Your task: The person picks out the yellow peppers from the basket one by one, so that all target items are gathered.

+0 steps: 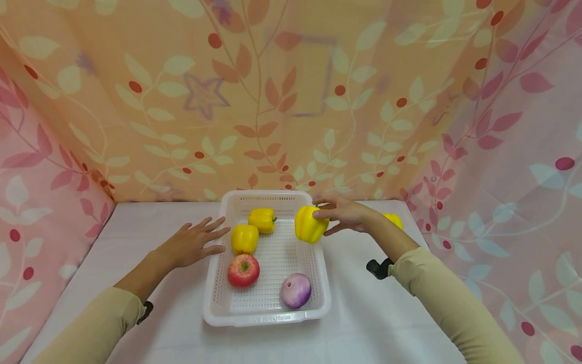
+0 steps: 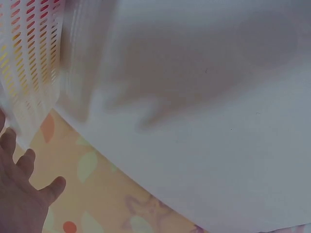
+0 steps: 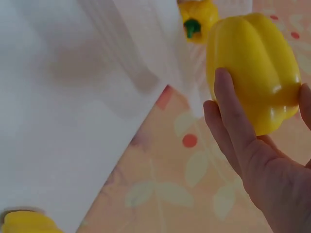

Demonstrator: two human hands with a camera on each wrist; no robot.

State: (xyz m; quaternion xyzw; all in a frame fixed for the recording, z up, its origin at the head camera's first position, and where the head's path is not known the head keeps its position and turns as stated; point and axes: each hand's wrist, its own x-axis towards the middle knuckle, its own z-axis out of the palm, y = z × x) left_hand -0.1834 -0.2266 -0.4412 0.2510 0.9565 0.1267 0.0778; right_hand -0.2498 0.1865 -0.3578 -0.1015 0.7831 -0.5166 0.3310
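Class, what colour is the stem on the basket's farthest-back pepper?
The stem is green, clearest in the right wrist view.

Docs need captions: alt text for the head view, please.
Right hand holds a yellow pepper at the right rim of a white basket. Inside: two yellow peppers, an apple, a round purple item. Left hand is by the left rim; another pepper shows past the right forearm.

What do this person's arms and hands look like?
The left hand and right hand wear no gloves. The left sleeve and right sleeve are plain beige, stopping short of the hands. A black fitting shows beside each sleeve's end.
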